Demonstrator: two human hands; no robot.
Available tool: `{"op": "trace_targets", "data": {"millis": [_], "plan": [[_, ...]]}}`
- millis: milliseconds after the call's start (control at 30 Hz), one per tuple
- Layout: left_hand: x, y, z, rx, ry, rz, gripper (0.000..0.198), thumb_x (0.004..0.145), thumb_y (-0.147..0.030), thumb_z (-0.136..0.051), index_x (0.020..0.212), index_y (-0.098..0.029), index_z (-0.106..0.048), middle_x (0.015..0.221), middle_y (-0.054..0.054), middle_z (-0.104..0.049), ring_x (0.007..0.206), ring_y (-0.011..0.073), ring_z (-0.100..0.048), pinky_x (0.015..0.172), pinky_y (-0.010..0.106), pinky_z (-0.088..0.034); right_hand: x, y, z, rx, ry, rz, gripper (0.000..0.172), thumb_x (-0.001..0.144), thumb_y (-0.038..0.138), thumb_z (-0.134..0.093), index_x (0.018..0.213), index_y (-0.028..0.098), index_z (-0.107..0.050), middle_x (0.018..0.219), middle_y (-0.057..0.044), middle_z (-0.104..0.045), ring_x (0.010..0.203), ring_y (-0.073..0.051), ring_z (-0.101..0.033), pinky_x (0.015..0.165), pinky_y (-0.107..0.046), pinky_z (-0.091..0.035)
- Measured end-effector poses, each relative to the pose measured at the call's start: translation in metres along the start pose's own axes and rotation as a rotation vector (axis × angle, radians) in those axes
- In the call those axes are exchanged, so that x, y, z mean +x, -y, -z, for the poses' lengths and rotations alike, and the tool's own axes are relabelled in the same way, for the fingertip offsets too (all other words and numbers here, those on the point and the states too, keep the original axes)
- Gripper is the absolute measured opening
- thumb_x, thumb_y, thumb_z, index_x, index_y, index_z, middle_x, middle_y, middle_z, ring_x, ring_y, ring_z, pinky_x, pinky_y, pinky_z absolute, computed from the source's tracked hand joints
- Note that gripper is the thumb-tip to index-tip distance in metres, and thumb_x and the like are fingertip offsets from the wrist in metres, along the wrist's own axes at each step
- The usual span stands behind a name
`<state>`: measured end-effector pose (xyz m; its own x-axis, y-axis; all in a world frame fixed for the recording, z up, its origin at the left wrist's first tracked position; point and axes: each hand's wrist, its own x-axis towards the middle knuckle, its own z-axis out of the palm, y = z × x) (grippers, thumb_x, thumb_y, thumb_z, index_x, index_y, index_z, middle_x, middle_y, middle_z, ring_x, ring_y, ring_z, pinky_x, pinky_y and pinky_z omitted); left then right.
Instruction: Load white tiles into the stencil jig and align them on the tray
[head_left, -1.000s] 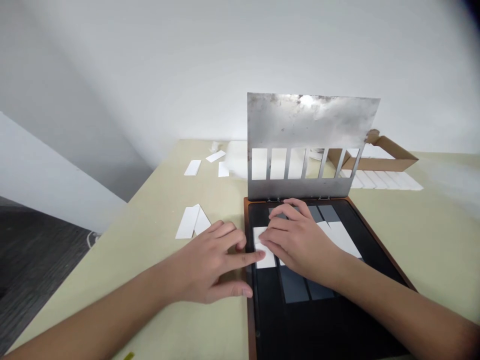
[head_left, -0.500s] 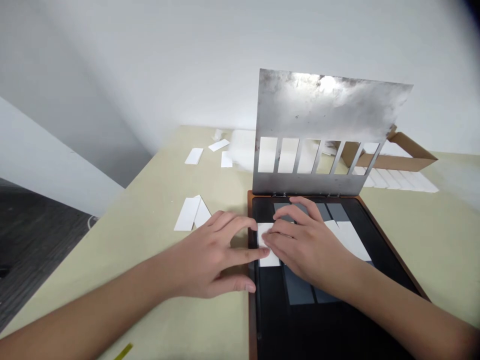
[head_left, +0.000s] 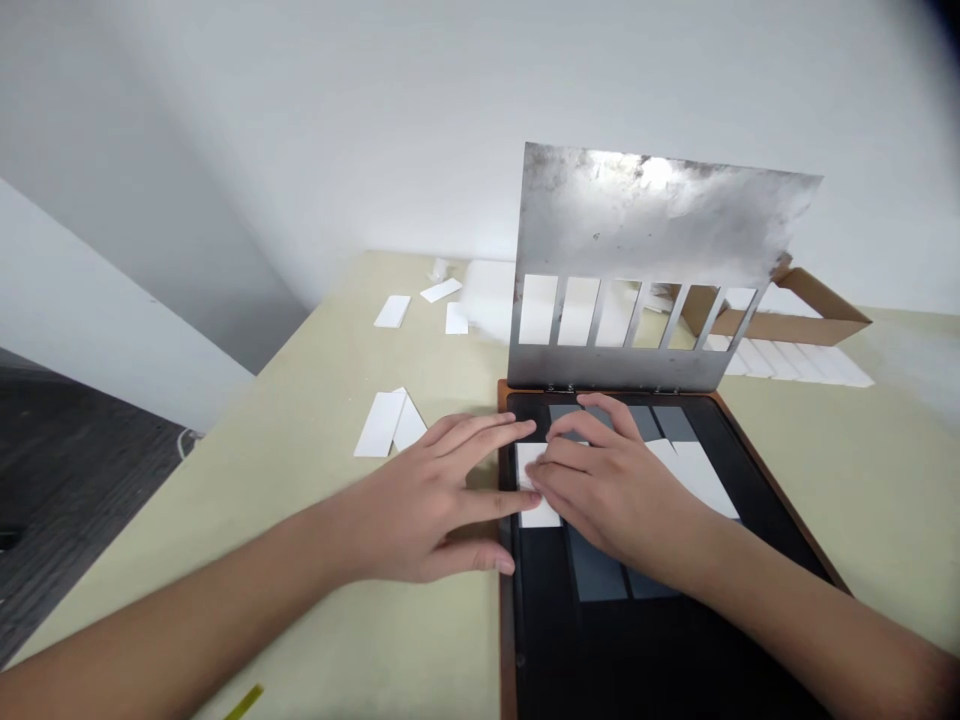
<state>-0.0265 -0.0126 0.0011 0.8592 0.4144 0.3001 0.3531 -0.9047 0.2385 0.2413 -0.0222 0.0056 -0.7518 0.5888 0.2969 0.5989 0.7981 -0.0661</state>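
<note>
Pale cream tabletop (head_left: pixel 292 470) is backed by a white wall (head_left: pixel 225 120). At the left, two white rectangular card strips (head_left: pixel 380 424) are lying near the left hand (head_left: pixel 427 500), whose fingers are spread apart, one reaching the edge of a white rectangular strip (head_left: pixel 538 514). That strip is lying on the left side of a black, wood-framed tray (head_left: pixel 507 640), and is covered in part by the right hand (head_left: pixel 619 490), whose fingers are held close together upon it; whether it is gripped cannot be told. A hinged, slotted steel plate (head_left: pixel 660 215) is raised at the tray's far edge. Further right, a white strip (head_left: pixel 697 480) is lying on the tray, while a brown cardboard box (head_left: pixel 795 325) and a row of white strips (head_left: pixel 806 365) are placed beyond it on the table.
</note>
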Motion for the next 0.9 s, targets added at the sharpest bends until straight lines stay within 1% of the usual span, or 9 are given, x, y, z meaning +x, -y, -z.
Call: {"op": "trace_targets", "data": {"millis": [133,267,367,467,533,667,767,833,900], "plan": [[0.001,0.000,0.000,0.002,-0.007,-0.007,0.051,0.098,-0.058,-0.069,0.141,-0.030,-0.068,0.170,0.018,-0.036,0.155,0.0421,-0.035,0.120,0.064,-0.041,0.000,0.005,0.006,0.102,0.014,-0.002,0.016,0.099,0.018,-0.061,0.097,0.023,-0.077,0.084,-0.001,-0.074,0.103,-0.022,-0.061,0.122,-0.052,-0.024],[0.004,0.000,-0.001,-0.008,-0.033,-0.058,0.048,0.099,-0.053,-0.071,0.138,-0.026,-0.069,0.167,0.018,-0.042,0.154,0.0401,-0.039,0.123,0.062,-0.039,0.003,0.005,0.033,0.294,-0.014,-0.113,0.019,0.095,0.019,-0.065,0.083,0.026,-0.077,0.070,0.003,-0.070,0.093,-0.020,-0.064,0.118,-0.048,-0.033],[0.007,-0.002,-0.002,-0.052,-0.037,-0.118,0.042,0.103,-0.044,-0.067,0.138,-0.020,-0.067,0.155,0.017,-0.059,0.147,0.0344,-0.052,0.126,0.055,-0.037,0.004,-0.001,0.064,0.295,-0.091,-0.199,0.022,0.101,0.022,-0.062,0.089,0.027,-0.079,0.079,0.001,-0.076,0.102,-0.022,-0.065,0.107,-0.044,-0.043],[0.011,-0.005,-0.003,-0.089,-0.020,-0.118,0.035,0.107,-0.040,-0.062,0.133,-0.018,-0.067,0.140,0.013,-0.071,0.135,0.0291,-0.064,0.124,0.048,-0.040,-0.001,-0.008,0.082,0.204,-0.100,-0.230,0.020,0.103,0.028,-0.061,0.102,0.027,-0.081,0.091,-0.003,-0.079,0.112,-0.026,-0.064,0.104,-0.046,-0.044],[0.014,-0.008,-0.001,-0.078,-0.014,-0.107,0.030,0.108,-0.038,-0.059,0.130,-0.019,-0.067,0.138,0.012,-0.073,0.132,0.0280,-0.066,0.121,0.046,-0.041,-0.008,-0.012,0.079,0.185,-0.037,-0.228,0.017,0.101,0.026,-0.064,0.102,0.026,-0.081,0.097,-0.003,-0.080,0.113,-0.027,-0.063,0.106,-0.049,-0.041],[0.017,-0.014,0.000,-0.027,-0.002,-0.095,0.025,0.108,-0.036,-0.058,0.123,-0.018,-0.066,0.135,0.011,-0.074,0.130,0.0278,-0.067,0.117,0.044,-0.041,-0.024,-0.016,0.051,0.127,0.074,-0.190,0.017,0.100,0.022,-0.065,0.104,0.023,-0.082,0.105,-0.005,-0.080,0.112,-0.027,-0.061,0.115,-0.055,-0.032],[0.016,-0.015,-0.002,0.021,-0.001,-0.083,0.027,0.107,-0.038,-0.059,0.121,-0.017,-0.066,0.134,0.012,-0.073,0.129,0.0303,-0.065,0.115,0.046,-0.040,-0.032,-0.016,0.037,0.093,0.102,-0.163,0.019,0.100,0.021,-0.063,0.107,0.022,-0.081,0.105,-0.004,-0.079,0.111,-0.026,-0.060,0.119,-0.058,-0.027],[0.014,-0.015,-0.003,0.057,-0.010,-0.081,0.031,0.107,-0.040,-0.058,0.127,-0.018,-0.066,0.138,0.014,-0.070,0.131,0.0339,-0.060,0.114,0.051,-0.037,-0.035,-0.016,0.034,0.080,0.106,-0.138,0.020,0.101,0.022,-0.061,0.108,0.022,-0.080,0.105,-0.004,-0.079,0.112,-0.026,-0.059,0.120,-0.058,-0.026],[0.013,-0.017,-0.002,0.089,-0.017,-0.088,0.040,0.107,-0.046,-0.058,0.139,-0.023,-0.063,0.148,0.015,-0.063,0.135,0.0373,-0.054,0.113,0.055,-0.035,-0.035,-0.016,0.035,0.051,0.117,-0.115,0.019,0.102,0.023,-0.060,0.108,0.021,-0.078,0.104,-0.005,-0.078,0.113,-0.027,-0.058,0.120,-0.058,-0.025]]}}
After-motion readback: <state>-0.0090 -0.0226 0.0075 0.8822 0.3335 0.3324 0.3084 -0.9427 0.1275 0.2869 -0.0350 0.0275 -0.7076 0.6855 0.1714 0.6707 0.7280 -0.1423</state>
